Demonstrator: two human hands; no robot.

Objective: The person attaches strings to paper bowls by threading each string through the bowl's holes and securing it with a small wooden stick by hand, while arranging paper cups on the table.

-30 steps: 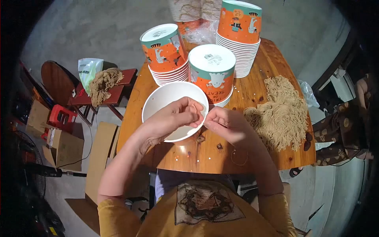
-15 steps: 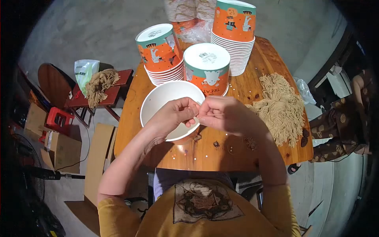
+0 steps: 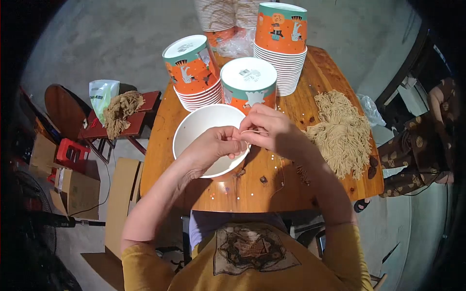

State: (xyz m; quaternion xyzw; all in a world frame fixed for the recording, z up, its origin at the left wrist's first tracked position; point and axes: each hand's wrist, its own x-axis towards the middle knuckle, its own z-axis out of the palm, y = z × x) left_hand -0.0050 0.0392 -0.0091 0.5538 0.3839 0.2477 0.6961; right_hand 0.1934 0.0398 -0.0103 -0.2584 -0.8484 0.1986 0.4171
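Head view: left hand and right hand pinch a thin, pale cord.

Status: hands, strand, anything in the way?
Left hand over white tub, fingers curled, grip unclear. Right hand close beside it, pinching thin strand. Upside-down printed tub just behind white tub; nothing seen blocking the hands.

- Thin cord: partly hidden by fingers of left hand and right hand.
- White bucket: near rim partly covered by left hand.
- Middle tub: lower front hidden; base lettering illegibly small.
- Rear tub stacks: cut off by upper edge.
- Pale specks: too small to identify.
- Second person: upper part lost in dark border.
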